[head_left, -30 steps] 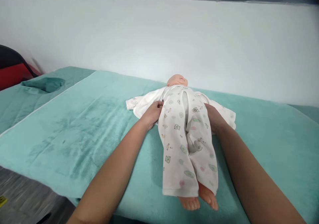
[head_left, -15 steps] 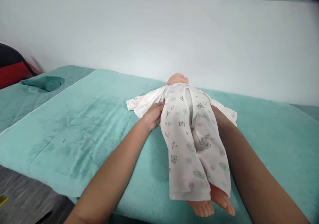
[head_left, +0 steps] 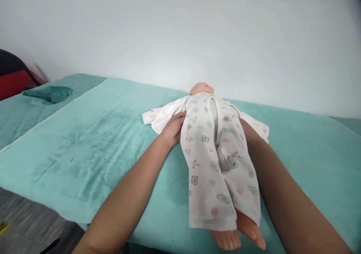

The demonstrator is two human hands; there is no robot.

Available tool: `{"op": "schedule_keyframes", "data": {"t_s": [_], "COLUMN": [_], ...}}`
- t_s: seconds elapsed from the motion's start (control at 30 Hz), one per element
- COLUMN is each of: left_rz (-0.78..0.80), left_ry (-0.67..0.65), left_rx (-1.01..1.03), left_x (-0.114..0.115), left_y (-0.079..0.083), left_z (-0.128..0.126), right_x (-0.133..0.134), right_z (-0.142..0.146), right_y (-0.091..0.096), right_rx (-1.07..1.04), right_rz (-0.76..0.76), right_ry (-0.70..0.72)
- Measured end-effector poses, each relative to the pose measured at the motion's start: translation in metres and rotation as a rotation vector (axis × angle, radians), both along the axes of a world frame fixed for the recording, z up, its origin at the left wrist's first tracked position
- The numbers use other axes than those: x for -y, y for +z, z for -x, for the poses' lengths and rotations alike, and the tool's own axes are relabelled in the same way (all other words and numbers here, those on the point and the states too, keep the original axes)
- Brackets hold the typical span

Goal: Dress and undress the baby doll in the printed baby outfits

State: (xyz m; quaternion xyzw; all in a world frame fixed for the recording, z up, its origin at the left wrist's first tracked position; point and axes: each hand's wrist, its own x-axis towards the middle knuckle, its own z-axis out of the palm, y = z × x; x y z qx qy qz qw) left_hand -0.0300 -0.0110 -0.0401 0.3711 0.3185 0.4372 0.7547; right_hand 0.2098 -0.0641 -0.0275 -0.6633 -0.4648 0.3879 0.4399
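Note:
A baby doll [head_left: 202, 88] lies on its back with its feet towards me, in a white top [head_left: 170, 110] with sleeves spread. White trousers [head_left: 203, 152] with green, pink and yellow animal prints cover its legs; an open slit runs down the crotch. Below the cuffs, the bare feet show. My left hand [head_left: 174, 129] is closed at the trousers' upper left side, its fingertips partly behind the cloth. On the opposite side, my right hand [head_left: 248, 130] reaches behind the trousers near the waist, so its fingers are hidden.
The doll rests on a teal plush cover [head_left: 93, 133] over a table against a white wall [head_left: 169, 39]. At the far left, a teal cloth ring [head_left: 53, 93] lies on the surface, beside a black and red chair [head_left: 15, 79]. Grey floor [head_left: 36, 216] shows beyond the front left edge.
The trouser legs and feet have shifted slightly left and closer to me. Both hands stay at the sides of the waist, almost unmoved.

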Motion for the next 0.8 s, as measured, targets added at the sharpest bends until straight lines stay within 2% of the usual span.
{"op": "schedule_keyframes", "data": {"t_s": [0.1, 0.2, 0.37, 0.53, 0.63, 0.8], "left_rz": [-0.008, -0.015, -0.033, -0.03, -0.014, -0.019], "left_ry": [0.019, 0.046, 0.089, 0.061, 0.044, 0.019], "left_rx": [-0.027, -0.061, -0.125, -0.142, -0.113, -0.071], "left_x": [0.001, 0.002, 0.004, 0.006, 0.005, 0.002], "left_y": [-0.001, -0.001, 0.004, 0.008, 0.007, 0.003], "left_z": [-0.001, -0.001, -0.003, -0.003, -0.001, 0.0], "right_x": [0.001, 0.001, -0.002, -0.005, -0.005, -0.004], "right_z": [0.008, 0.012, 0.003, -0.005, -0.006, 0.001], "right_y": [0.004, 0.005, -0.004, -0.01, -0.008, -0.005], "right_rx": [-0.008, 0.071, 0.088, 0.078, 0.106, 0.034], "right_rz": [-0.025, -0.032, -0.044, -0.005, -0.003, -0.012], "right_ry": [-0.003, -0.022, 0.004, 0.027, 0.0, -0.032]}}
